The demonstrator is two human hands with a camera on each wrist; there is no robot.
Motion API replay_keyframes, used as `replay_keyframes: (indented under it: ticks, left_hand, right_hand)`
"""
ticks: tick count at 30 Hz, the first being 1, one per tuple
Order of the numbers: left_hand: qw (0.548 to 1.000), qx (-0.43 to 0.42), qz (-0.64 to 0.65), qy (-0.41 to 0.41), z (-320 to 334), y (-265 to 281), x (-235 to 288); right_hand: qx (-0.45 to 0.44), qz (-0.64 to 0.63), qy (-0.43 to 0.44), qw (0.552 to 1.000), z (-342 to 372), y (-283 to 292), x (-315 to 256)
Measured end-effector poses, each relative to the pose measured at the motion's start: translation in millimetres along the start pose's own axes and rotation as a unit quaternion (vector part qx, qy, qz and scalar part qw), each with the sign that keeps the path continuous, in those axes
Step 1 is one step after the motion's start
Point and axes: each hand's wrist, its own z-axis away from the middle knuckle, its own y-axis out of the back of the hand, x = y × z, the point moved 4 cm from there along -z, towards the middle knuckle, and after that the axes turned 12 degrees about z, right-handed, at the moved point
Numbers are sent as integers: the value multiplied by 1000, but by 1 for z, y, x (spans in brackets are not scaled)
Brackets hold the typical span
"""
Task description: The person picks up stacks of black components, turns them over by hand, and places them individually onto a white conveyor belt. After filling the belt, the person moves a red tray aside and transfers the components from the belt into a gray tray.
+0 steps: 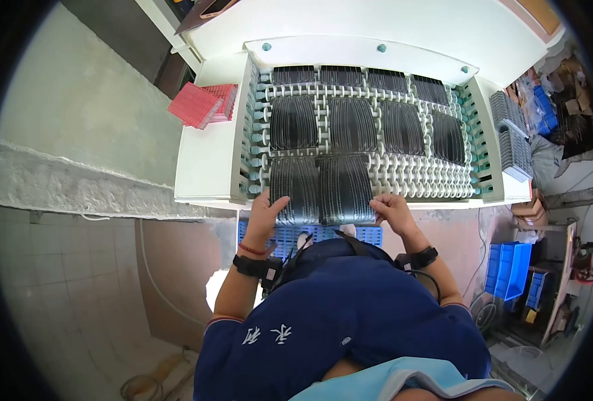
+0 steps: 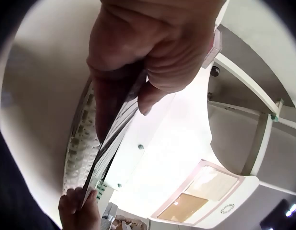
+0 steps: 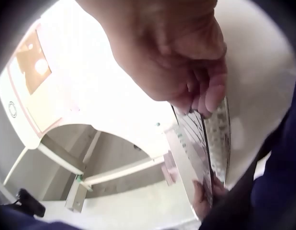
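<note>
Two dark sheets with fine pale stripes, a left sheet [image 1: 294, 190] and a right sheet [image 1: 346, 190], lie side by side at the front of the roller conveyor [image 1: 420, 177], their near ends past its front edge. My left hand [image 1: 264, 212] grips the outer edge of the left sheet, thumb on top and fingers beneath. At the opposite outer edge, my right hand [image 1: 393, 210] pinches the right sheet between thumb and curled fingers. Seen edge-on in the left wrist view, the thin sheet [image 2: 114, 132] runs from one hand to the other.
More dark striped sheets [image 1: 353, 125] lie in rows farther back on the rollers. Red ribbed pieces [image 1: 196, 105] sit on the machine's left ledge, grey ones [image 1: 515, 154] on its right. A blue plastic pallet [image 1: 363, 235] is below; a blue crate [image 1: 508, 270] stands right.
</note>
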Motion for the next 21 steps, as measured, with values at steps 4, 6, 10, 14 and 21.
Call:
replay_keyframes:
  ticks: [4,6,10,14,21]
  left_hand:
    - [876,92,-447,-156,1,6,16]
    - [783,96,-598,-142,13,-22,32]
    - [664,-6,-723,-189,13,-48,32]
    - [637,-56,-744,-197,5,-43,24]
    - [625,-164,-733,-211,-12,-78,21]
  right_hand:
    - [58,122,-11,991,5,18,5]
    - [87,115,-15,989,11,40,6]
    - [164,120,-25,979,30,93,7]
    - [211,175,-47,961,42,125,18]
    - [405,458,99,785,69,127,-13]
